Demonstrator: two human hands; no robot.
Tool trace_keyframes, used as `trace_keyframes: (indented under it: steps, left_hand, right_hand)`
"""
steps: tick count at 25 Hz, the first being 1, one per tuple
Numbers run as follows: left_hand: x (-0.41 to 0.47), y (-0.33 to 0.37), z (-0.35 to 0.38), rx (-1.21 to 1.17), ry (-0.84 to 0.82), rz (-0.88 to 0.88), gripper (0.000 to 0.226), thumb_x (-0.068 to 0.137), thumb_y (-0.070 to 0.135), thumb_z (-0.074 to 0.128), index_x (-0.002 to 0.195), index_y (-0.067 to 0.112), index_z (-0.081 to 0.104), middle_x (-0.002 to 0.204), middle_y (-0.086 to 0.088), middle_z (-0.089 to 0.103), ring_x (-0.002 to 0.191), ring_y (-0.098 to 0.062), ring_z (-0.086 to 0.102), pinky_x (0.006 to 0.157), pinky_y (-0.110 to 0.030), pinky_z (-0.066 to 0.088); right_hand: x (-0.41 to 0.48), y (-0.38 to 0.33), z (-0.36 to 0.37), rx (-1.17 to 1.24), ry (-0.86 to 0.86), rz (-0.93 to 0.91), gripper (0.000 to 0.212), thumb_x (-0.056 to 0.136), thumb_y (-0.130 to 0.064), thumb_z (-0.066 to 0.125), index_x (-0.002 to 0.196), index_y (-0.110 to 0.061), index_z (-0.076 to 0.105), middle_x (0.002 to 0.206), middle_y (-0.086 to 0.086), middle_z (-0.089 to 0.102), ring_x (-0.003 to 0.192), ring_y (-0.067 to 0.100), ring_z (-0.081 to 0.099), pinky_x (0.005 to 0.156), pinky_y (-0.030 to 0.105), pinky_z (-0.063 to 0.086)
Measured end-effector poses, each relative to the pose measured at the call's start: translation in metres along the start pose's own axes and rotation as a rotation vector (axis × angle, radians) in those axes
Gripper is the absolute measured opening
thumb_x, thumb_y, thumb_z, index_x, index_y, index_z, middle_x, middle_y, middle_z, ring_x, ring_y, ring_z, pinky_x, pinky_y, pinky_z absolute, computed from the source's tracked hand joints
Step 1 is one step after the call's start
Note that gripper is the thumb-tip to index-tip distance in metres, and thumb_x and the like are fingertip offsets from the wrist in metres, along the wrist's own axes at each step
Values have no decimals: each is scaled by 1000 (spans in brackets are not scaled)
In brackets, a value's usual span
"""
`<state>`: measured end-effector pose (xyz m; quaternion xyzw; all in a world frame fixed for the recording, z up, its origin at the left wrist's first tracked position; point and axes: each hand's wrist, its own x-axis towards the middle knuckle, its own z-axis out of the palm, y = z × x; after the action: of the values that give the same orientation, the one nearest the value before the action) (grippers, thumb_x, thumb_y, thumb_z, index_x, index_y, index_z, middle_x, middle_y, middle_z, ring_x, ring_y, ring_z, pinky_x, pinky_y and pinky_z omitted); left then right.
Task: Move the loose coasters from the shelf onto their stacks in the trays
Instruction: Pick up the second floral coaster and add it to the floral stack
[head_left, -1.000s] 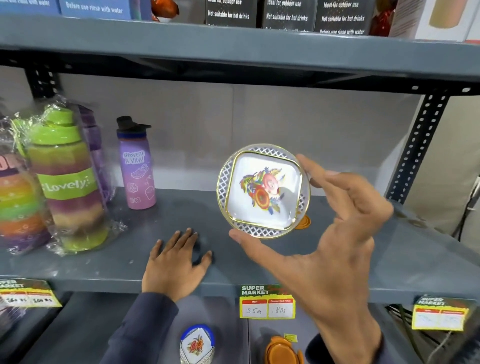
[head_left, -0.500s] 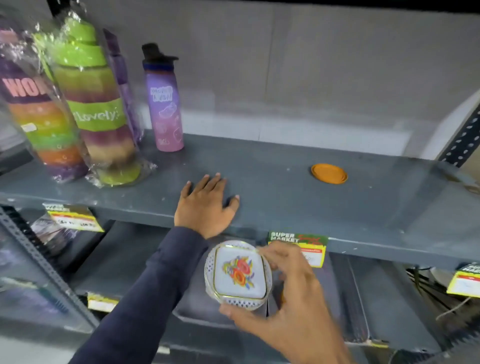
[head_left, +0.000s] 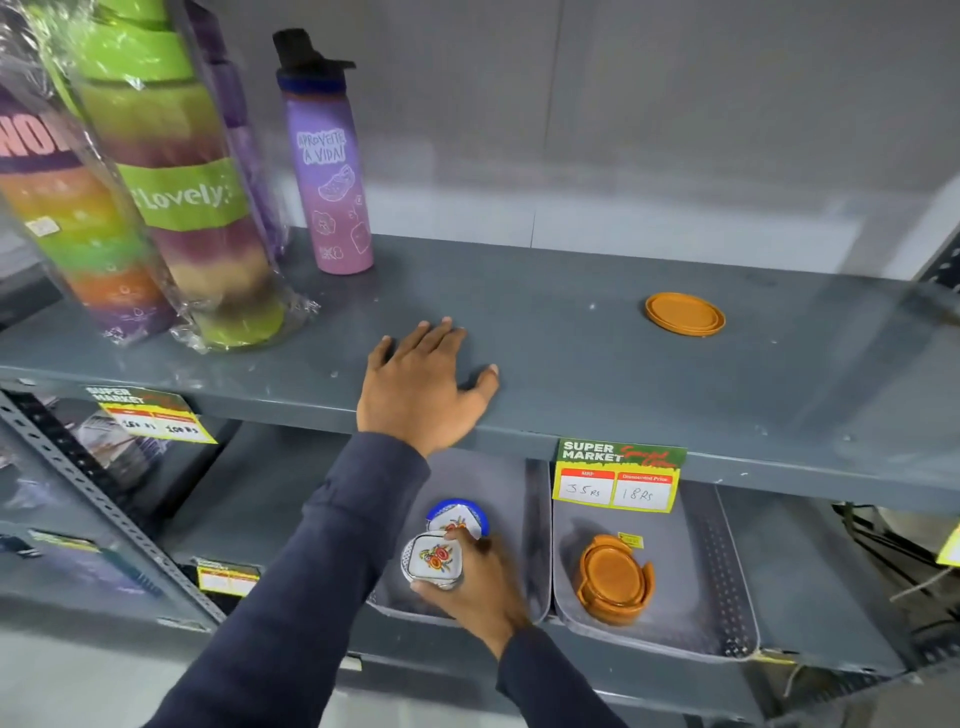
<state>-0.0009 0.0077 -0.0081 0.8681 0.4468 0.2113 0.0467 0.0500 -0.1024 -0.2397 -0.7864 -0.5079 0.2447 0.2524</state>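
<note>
My right hand (head_left: 480, 587) grips a white floral coaster (head_left: 432, 558) low inside the left grey tray (head_left: 537, 525) on the lower shelf. Just behind it stands a blue-rimmed floral coaster (head_left: 460, 514) in the same tray. The right grey tray (head_left: 727, 582) holds a stack of orange coasters (head_left: 615, 577). One loose orange coaster (head_left: 684, 314) lies flat on the upper shelf, far right. My left hand (head_left: 423, 387) rests flat and spread on the front edge of that upper shelf (head_left: 571, 332), holding nothing.
Wrapped stacks of coloured cups (head_left: 171, 197) and a purple water bottle (head_left: 330, 171) stand at the upper shelf's left and back. Price tags (head_left: 618, 475) hang from the shelf's front lip. A slotted steel upright (head_left: 93, 499) slants at the lower left.
My right hand carried the white floral coaster from in front of the upper shelf down into the left tray. The view tipped downward. My left hand stayed on the shelf edge.
</note>
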Motion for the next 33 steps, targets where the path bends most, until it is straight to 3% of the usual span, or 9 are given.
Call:
trace_keyframes:
  steps: [4,8,11,14,15,20,33]
  left_hand:
    - [-1,1,0,-6,17,4,66,88,60,41,144,26,41,158,9,34,147,-12,25,121,-42,13]
    - [0,1,1,-3,21,0,66,87,61,39,144,27,41,157,10,34,147,-11,25,121,-43,14]
    - [1,0,1,3,26,1,67,86,62,39,143,27,42,157,10,35,146,-11,26,120,-43,15]
    - [1,0,2,6,27,2,68,86,63,38,143,27,43,157,9,35,146,-11,27,120,-43,16]
    - [1,0,1,7,27,2,68,85,63,38,143,27,42,157,10,36,146,-11,27,120,-43,16]
    - [1,0,0,19,19,4,69,85,64,37,144,28,41,157,10,35,146,-11,26,120,-43,16]
    - [-1,0,-3,13,-18,0,69,86,64,36,145,29,38,158,11,31,147,-10,23,121,-41,13]
  right_hand:
    - [18,4,6,-198,8,-36,72,72,-72,61,126,-24,61,128,5,65,123,29,50,105,39,43]
    - [25,11,10,-314,18,-73,73,74,-74,60,124,-21,63,133,2,64,124,27,49,104,41,42]
    - [30,16,12,-367,33,-94,75,75,-71,64,130,-20,59,149,5,46,133,31,43,108,43,40]
    - [36,18,12,-338,-26,-47,78,78,-67,68,137,-18,53,165,14,16,151,39,18,121,47,26]
    - [39,19,11,-331,-49,-32,80,79,-67,68,139,-19,50,166,14,14,152,38,16,123,46,23]
    - [49,23,7,-369,-75,-26,71,81,-61,69,138,-22,51,158,13,36,140,34,39,116,44,32]
    - [59,35,8,-362,-64,-74,52,96,-34,65,145,-23,50,154,14,40,134,37,42,116,41,33]
